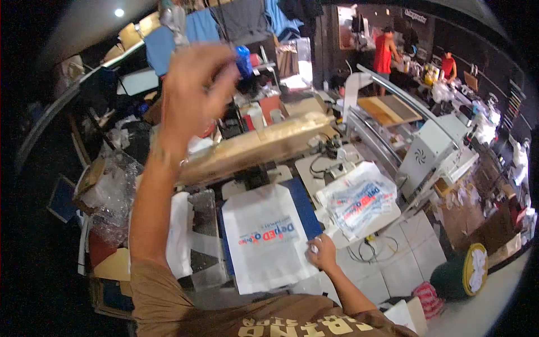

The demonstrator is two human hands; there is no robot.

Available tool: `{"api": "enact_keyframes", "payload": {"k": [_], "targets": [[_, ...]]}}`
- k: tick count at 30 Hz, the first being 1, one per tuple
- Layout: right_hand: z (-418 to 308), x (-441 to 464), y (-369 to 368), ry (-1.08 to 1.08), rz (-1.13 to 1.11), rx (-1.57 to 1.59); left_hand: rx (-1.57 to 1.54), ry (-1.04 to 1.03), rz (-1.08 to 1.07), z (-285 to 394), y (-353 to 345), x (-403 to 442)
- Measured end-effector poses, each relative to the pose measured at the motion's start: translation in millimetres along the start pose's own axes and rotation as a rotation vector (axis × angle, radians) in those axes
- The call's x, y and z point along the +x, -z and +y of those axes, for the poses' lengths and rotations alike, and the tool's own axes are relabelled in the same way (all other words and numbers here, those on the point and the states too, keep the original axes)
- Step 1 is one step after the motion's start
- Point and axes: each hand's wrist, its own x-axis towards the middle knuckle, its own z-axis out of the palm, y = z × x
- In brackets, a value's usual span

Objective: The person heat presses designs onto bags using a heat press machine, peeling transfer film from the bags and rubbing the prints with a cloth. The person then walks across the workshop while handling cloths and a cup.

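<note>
One High, One Low

My left forearm [152,208] rises steeply; the left hand [197,92] is lifted high, motion-blurred, loosely curved and empty. My right forearm [347,287] slants forward and inward, the right hand [323,254] low, its fingers [321,243] curled.

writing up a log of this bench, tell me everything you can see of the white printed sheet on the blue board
The white sheet looks like thin paper or fabric, with blue and red lettering near its middle; the smaller print is too small to read. It lies mostly flat, slightly askew, on the blue board, which shows along both sides. The right hand is at its right edge; its grip is unclear.
</note>
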Motion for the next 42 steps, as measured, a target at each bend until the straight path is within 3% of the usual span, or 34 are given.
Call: {"api": "enact_keyframes", "payload": {"k": [1,3,4,6,7,9,10,12,16,18,20,22,24,25,27,28,29,30,34,36,40,42], "targets": [[2,-1,-3,0.027,0.020,0.010,0.148,0.056,0.035,-44,-10,20],[9,-2,-9,0.041,0.067,0.028,0.450,-0.026,0.155,-122,-29,54],[10,-2,-9,0.061,0.086,0.029,0.464,-0.038,0.176,-147,-32,63],[10,-2,-8,-0.015,0.012,0.037,0.623,0.150,-0.003,-184,-36,79],[12,-2,-7,0.082,0.102,0.101,0.626,0.145,0.016,-200,-40,83],[19,-3,-9,0.102,0.116,0.139,0.442,0.212,-0.176,-208,-37,97],[22,-4,-9,0.112,0.110,0.183,0.442,0.210,-0.161,-201,-32,103],[29,-7,-3,0.112,0.091,0.203,0.569,0.414,-0.281,-179,-21,110],[61,-10,20,-0.017,0.078,0.540,0.355,0.402,-0.156,-126,19,118],[104,-10,22,-0.358,0.177,0.316,0.200,0.317,-0.008,-105,37,96],[50,13,99,-0.461,0.470,0.976,0.084,0.278,0.049,-50,70,67],[29,37,151,-0.362,0.473,1.055,0.003,0.280,-0.013,24,106,28],[-15,51,192,-0.307,0.381,1.122,-0.088,0.062,-0.152,78,127,-43],[-39,59,204,-0.246,0.303,1.190,-0.365,0.093,-0.289,127,133,-52],[-89,68,208,0.000,0.300,0.887,-0.727,0.255,-0.509,181,118,-120],[-108,67,206,0.138,0.177,0.869,-0.802,0.570,-0.640,216,107,-136],[-134,57,198,0.132,0.077,0.833,-0.732,0.594,-0.730,239,94,-173],[-152,55,196,0.432,-0.026,0.697,-0.661,0.621,-0.820,257,80,-211],[-203,15,127,0.414,-0.231,0.809,-0.583,0.885,-0.614,296,73,-276],[-195,2,109,0.373,-0.271,0.787,-0.684,1.195,-0.436,303,73,-287],[-182,-4,96,0.240,-0.282,0.822,-0.692,1.146,-0.436,305,65,-299],[-172,-3,85,0.229,-0.310,0.816,-0.665,1.017,-0.488,302,55,-316]]}}
